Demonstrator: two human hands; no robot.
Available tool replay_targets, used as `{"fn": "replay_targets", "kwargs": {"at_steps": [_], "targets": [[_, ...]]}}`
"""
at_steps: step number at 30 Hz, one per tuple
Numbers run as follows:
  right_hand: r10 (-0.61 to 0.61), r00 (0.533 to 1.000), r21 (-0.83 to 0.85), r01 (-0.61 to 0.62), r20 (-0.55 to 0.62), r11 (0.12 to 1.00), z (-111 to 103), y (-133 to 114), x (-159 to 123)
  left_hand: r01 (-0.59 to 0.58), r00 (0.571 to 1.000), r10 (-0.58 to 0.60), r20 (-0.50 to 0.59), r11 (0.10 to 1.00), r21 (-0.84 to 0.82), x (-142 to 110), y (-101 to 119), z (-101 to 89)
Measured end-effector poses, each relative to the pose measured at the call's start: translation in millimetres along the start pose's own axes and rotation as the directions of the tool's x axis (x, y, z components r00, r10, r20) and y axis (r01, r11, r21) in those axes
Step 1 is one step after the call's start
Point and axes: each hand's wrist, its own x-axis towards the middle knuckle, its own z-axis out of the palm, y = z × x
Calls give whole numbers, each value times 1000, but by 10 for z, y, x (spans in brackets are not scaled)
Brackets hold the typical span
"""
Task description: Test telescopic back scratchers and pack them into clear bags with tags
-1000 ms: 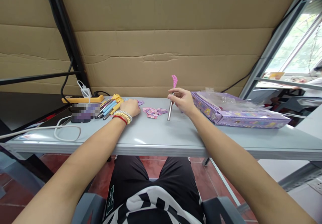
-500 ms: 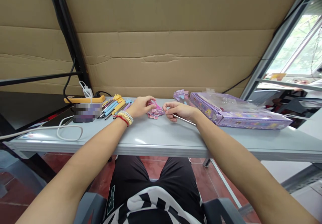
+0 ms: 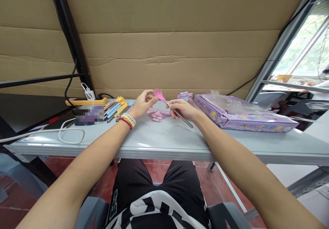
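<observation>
My right hand point(image 3: 182, 108) is closed around a slim silver pen point(image 3: 187, 122), its shaft slanting down to the right. At the pen's upper left end sits a flared pink top point(image 3: 159, 94). Beside that top is my left hand point(image 3: 144, 103), thumb and fingers apart and curved; whether the fingertips touch the pink edge I cannot tell. Below, between the hands, small pink printed paper pieces point(image 3: 157, 116) lie in a loose pile on the grey table point(image 3: 154, 136).
On the left lie several pens with blue and yellow tops point(image 3: 117, 108), a phone point(image 3: 88, 115), a yellow power strip point(image 3: 87, 101) and a white cable point(image 3: 70, 141). To the right rests a purple box point(image 3: 257, 122) with clear plastic on it. Cardboard point(image 3: 164, 44) stands behind.
The pink top has risen off the paper pile and now shows at the end of the silver pen. Both hands lifted slightly, and my left fingers have spread apart.
</observation>
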Motion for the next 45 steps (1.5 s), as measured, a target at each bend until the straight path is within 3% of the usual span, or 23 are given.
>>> {"fn": "replay_targets", "kwargs": {"at_steps": [4, 7, 10, 13, 16, 21, 25, 27, 31, 34, 37, 42, 45], "targets": [[-205, 948, 105, 236, -242, 966, -27, -11, 33, 72, 963, -74, 260, 997, 17, -25, 23, 49], [-247, 913, 161, 310, -324, 937, -33, -9, 41, 104, 902, -112, 417, 994, 43, -62, 66, 75], [-210, 930, 190, 274, -302, 943, -7, -9, 34, 121, 855, -86, 512, 992, -37, -92, 124, 88], [-177, 964, 158, 209, -198, 965, 40, 1, 38, 118, 827, -46, 560, 989, -92, -100, 159, 102], [-172, 969, 133, 197, -179, 971, 75, 28, 61, 109, 868, -72, 491, 993, -49, -88, 153, 123], [-219, 903, 99, 273, -369, 957, 128, 49, 99, 22, 908, -71, 414, 992, 122, -49, 168, 161], [-240, 863, 96, 313, -445, 945, 140, 24, 130, -61, 930, -44, 365, 961, 270, -22, 246, 177], [-227, 832, 128, 333, -507, 934, 58, 1, 134, -122, 938, -28, 344, 906, 405, -15, 264, 161], [-180, 681, 156, 401, -710, 903, -279, -61, 90, -217, 940, -41, 340, 697, 683, 3, 251, 92], [-172, 616, 146, 432, -768, 890, -447, -98, 56, -214, 946, -72, 315, 593, 776, 30, 254, 50], [-171, 631, 161, 433, -757, 887, -404, -95, 66, -159, 960, -97, 262, 583, 797, 32, 245, -16], [-174, 740, 186, 377, -650, 907, -181, -27, 111, -53, 981, -116, 159, 619, 783, -14, 136, -185], [-186, 750, 191, 386, -634, 903, -135, -13, 115, -34, 989, -85, 117, 649, 760, -16, 96, -197]]}}
